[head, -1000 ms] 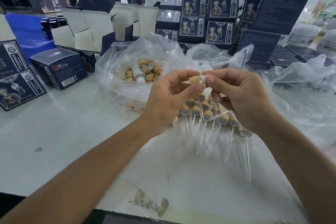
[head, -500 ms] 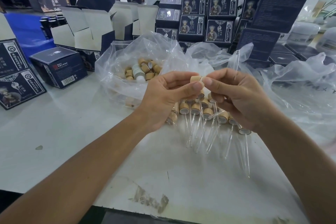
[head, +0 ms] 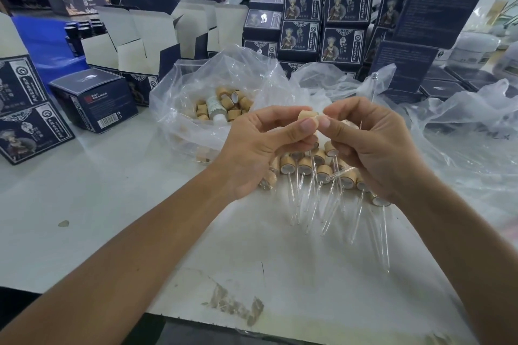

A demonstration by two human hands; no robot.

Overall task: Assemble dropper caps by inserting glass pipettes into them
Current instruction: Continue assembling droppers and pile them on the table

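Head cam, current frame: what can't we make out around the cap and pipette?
- Cap: its opening, covered by the left hand and right hand fingers; pipette seating unknown.
- Glass pipette: lower part behind the right hand; the rest is faint against the plastic bag.
- Finished droppers: some behind both hands, no count.
- Box print: too small.

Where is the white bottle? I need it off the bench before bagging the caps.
Head view, left of centre: the white bottle lies inside the open plastic bag, among the loose caps, just beyond the left hand.
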